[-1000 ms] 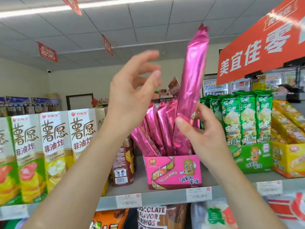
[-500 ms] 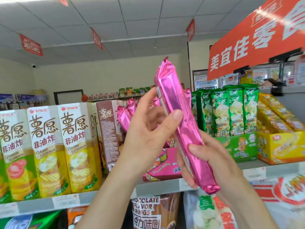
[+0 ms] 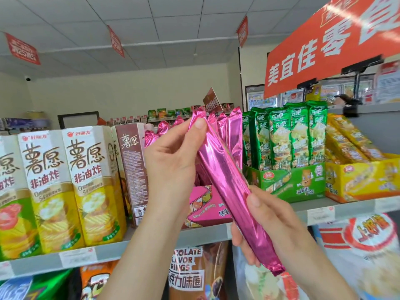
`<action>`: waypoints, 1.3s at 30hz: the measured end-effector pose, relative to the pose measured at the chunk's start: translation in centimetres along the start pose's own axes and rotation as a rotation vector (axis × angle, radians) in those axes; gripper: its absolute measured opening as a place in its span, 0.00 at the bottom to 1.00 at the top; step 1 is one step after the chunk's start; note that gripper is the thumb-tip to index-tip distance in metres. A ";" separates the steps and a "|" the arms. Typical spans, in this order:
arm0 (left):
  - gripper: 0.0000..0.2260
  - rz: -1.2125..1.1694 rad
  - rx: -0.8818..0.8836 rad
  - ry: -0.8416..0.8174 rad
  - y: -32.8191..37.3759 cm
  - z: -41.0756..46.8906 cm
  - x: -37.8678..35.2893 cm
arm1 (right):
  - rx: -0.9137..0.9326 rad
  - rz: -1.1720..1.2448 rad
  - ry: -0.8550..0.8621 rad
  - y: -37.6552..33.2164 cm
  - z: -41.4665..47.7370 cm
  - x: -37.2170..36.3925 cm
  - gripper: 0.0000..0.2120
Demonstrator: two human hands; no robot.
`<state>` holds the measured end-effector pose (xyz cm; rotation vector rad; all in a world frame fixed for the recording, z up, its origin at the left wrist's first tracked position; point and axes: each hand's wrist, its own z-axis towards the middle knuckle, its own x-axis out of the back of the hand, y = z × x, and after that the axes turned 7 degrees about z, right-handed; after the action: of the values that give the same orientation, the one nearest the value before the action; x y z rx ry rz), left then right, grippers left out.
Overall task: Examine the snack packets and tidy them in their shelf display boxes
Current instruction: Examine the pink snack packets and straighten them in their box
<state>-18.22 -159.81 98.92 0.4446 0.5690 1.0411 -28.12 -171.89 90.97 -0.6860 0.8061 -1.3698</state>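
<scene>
I hold one long shiny pink snack packet (image 3: pixel 227 180) slanted in front of the shelf, top end up left, bottom end down right. My left hand (image 3: pixel 173 161) pinches its upper end between thumb and fingers. My right hand (image 3: pixel 266 224) grips its lower half, thumb on the front. Behind them stands the pink display box (image 3: pixel 203 204) with several more pink packets (image 3: pixel 231 131) upright in it, partly hidden by my hands.
A green display box (image 3: pixel 294 182) of green packets stands right of the pink one, then a yellow box (image 3: pixel 363 180). Tall chip cartons (image 3: pixel 86 182) and a brown carton (image 3: pixel 132 169) fill the shelf's left. An orange sign (image 3: pixel 324 44) hangs above. Bagged snacks sit below the shelf edge (image 3: pixel 194 237).
The packet was held upright by my right hand alone; my left hand has closed on its top and the packet now tilts, lowered toward me.
</scene>
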 end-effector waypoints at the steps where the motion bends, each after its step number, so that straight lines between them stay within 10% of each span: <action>1: 0.20 -0.008 0.016 0.003 0.0 -0.1 -0.1 | 0.003 -0.001 0.004 0.1 -0.1 -0.1 0.21; 14: 0.11 -0.264 0.232 -0.106 0.2 0.4 -0.8 | -0.070 0.218 0.065 1.2 -1.1 -0.1 0.33; 25: 0.04 -0.301 0.186 -0.184 0.2 0.3 -0.6 | 0.077 0.051 0.325 2.0 -1.0 -0.8 0.24; 32: 0.11 -0.525 0.278 -0.153 0.1 -0.2 -1.0 | -0.118 0.092 0.192 1.6 -1.3 0.2 0.48; 39: 0.24 -0.013 0.209 -0.192 -1.0 -3.0 -0.8 | 0.145 0.046 0.410 3.7 -2.4 -1.2 0.25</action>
<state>-19.77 -160.77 96.15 0.7153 0.5100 0.9180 -28.01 -170.22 86.67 -0.2725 1.0256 -1.5333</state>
